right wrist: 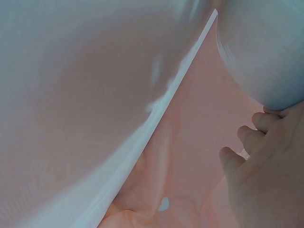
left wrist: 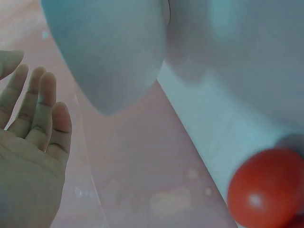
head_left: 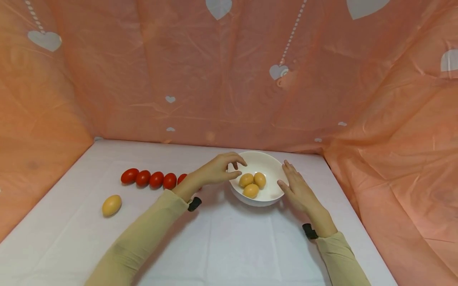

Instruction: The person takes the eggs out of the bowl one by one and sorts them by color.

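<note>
- A single yellow egg-shaped piece (head_left: 111, 205) lies alone on the white table (head_left: 229, 246) at the lower left of the head view, well apart from everything else.
- A row of red tomatoes (head_left: 150, 178) sits left of centre, running toward the left wrist. One of them fills the lower right corner of the left wrist view (left wrist: 266, 187).
- The left hand (head_left: 218, 170) hovers at the left rim of the white bowl (head_left: 270, 165), fingers loosely curled with thumb and forefinger close together; nothing is seen between them. In the left wrist view the fingers (left wrist: 40, 107) stand relaxed and nearly straight, holding nothing.
- The bowl stands at the centre of the frame, near the back edge of the table. Three yellow egg-shaped pieces (head_left: 252, 184) lie inside it, touching one another.
- The right hand (head_left: 298, 188) rests flat and open against the bowl's right side, fingers straight and together. The right wrist view shows the fingers (right wrist: 259, 128) against the bowl's outer wall (right wrist: 270, 57).
- A peach cloth with white hearts (head_left: 229, 71) closes off the back and both sides.
</note>
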A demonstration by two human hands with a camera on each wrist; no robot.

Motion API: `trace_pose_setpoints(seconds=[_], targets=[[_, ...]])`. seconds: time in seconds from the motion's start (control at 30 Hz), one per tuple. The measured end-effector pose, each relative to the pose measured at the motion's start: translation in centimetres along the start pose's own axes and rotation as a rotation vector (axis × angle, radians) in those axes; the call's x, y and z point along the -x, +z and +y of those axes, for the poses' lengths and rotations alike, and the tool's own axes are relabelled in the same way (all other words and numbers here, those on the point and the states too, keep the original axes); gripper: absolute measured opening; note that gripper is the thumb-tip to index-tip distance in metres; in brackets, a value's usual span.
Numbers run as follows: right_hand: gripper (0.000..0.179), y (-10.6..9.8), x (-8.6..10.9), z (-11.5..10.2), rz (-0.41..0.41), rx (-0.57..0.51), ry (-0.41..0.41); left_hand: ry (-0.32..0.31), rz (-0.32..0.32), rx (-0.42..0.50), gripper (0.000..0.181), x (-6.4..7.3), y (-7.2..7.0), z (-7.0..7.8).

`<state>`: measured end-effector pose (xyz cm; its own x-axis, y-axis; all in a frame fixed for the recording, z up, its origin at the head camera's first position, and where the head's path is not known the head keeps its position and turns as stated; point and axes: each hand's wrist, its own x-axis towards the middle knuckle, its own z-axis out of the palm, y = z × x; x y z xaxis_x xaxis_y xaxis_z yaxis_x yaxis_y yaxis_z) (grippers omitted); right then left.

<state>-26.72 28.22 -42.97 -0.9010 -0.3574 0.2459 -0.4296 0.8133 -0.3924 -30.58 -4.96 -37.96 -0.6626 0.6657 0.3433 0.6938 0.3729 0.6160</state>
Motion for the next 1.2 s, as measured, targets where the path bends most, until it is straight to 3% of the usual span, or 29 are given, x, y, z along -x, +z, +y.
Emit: trace_pose_setpoints(seconds=[0.23, 0.53, 0.8, 1.2], targets=[[0.069, 0.0, -0.1, 0.1, 0.005, 0.008, -0.004, -0.025, -0.146, -0.06, 0.033, -2.9, 1.6, 0.1], [0.069, 0.0, -0.2, 0.1, 0.0, 0.01, 0.0, -0.094, -0.243, -0.252, 0.033, -5.8, 3.8, 0.5], [0.069, 0.2, -0.2, 0.2, 0.005, 0.004, -0.003, -0.178, -0.264, -0.395, 0.041, -7.2, 5.5, 0.5], [0.07, 0.0, -0.2, 0.2, -0.015, 0.009, 0.007, -0.274, -0.269, -0.383, 0.048, -7.7, 7.1, 0.5]])
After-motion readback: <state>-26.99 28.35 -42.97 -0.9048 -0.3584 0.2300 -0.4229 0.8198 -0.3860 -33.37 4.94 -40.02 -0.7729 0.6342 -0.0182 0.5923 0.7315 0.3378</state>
